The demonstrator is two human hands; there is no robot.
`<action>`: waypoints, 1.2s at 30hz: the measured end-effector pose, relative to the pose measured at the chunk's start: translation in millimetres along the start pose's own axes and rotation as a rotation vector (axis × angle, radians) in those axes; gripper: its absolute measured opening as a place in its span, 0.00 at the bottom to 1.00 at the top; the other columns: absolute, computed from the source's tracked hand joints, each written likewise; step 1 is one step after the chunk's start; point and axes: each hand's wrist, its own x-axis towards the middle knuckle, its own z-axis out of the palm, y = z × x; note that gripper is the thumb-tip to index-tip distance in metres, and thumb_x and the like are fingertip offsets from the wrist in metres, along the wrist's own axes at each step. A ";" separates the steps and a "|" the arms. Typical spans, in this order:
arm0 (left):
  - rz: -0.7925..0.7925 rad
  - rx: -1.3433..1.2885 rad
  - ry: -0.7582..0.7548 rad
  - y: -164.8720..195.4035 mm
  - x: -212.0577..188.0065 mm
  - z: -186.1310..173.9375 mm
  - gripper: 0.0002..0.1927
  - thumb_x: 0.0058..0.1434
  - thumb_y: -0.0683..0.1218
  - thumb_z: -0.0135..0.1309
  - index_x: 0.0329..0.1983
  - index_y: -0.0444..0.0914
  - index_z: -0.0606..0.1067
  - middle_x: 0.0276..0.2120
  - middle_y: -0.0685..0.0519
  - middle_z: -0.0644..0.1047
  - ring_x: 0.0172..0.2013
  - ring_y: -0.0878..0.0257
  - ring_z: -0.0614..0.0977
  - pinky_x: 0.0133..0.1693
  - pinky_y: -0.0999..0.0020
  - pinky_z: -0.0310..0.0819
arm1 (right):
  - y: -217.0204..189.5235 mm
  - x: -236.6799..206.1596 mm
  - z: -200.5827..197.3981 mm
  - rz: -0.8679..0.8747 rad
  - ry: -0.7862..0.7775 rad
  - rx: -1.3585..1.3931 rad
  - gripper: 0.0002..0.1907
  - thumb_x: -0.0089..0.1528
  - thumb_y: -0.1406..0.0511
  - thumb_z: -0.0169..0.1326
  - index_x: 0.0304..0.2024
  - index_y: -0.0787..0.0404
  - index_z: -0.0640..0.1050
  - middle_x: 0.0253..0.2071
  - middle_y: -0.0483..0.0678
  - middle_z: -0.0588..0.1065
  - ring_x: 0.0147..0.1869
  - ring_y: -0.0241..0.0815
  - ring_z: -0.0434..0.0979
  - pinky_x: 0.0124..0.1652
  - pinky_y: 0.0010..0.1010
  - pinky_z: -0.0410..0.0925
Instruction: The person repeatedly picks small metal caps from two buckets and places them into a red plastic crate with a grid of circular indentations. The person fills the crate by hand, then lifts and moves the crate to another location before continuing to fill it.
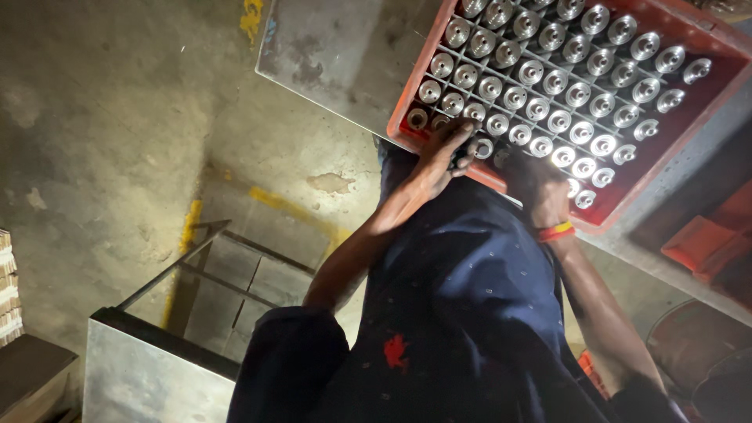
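A red plastic crate [709, 94] sits on a grey metal table [337, 47], and its grid is filled with several rows of shiny round metal parts [554, 82]. My left hand [439, 157] rests on the crate's near corner, fingers curled around a small dark part by the rim. My right hand [540, 188] is in shadow at the near rim, over the front row of parts. It wears a red and yellow wristband [556, 231]. What its fingers hold is hidden. My dark blue clothing fills the lower middle.
A metal frame stand [157, 345] stands on the stained concrete floor at the lower left, which has yellow paint marks [274, 196]. Red-orange objects [701, 243] lie under the table at right. Stacked items [8, 290] sit at the far left edge.
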 end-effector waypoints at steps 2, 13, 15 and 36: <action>0.007 0.037 -0.004 -2.1 1.4 -1.3 0.10 0.68 0.52 0.55 0.43 0.42 0.74 0.25 0.59 0.72 0.20 0.73 0.68 0.18 0.79 0.56 | -1.7 6.0 9.6 -0.001 -0.009 -0.023 0.08 0.62 0.70 0.61 0.44 0.61 0.82 0.34 0.56 0.77 0.37 0.56 0.78 0.38 0.45 0.71; 0.062 0.253 -0.224 2.5 -3.8 19.5 0.22 0.73 0.55 0.51 0.65 0.42 0.72 0.28 0.63 0.68 0.23 0.75 0.66 0.22 0.79 0.58 | -7.1 4.5 -3.0 0.169 0.016 0.316 0.19 0.68 0.63 0.60 0.57 0.70 0.79 0.45 0.56 0.80 0.46 0.51 0.80 0.45 0.39 0.71; 0.095 0.335 -0.346 -1.6 -7.5 32.2 0.25 0.73 0.54 0.51 0.69 0.43 0.68 0.28 0.63 0.67 0.23 0.74 0.66 0.21 0.78 0.59 | -6.7 -2.9 -3.1 0.407 0.150 0.748 0.15 0.72 0.65 0.58 0.58 0.70 0.78 0.49 0.51 0.80 0.50 0.41 0.80 0.51 0.31 0.73; 0.031 0.042 -0.054 -41.6 24.9 15.7 0.10 0.70 0.54 0.52 0.45 0.45 0.69 0.30 0.60 0.71 0.25 0.73 0.69 0.22 0.78 0.57 | 27.1 -19.8 -0.3 0.084 -0.117 -0.138 0.14 0.59 0.68 0.60 0.47 0.59 0.83 0.43 0.56 0.79 0.47 0.57 0.77 0.46 0.44 0.69</action>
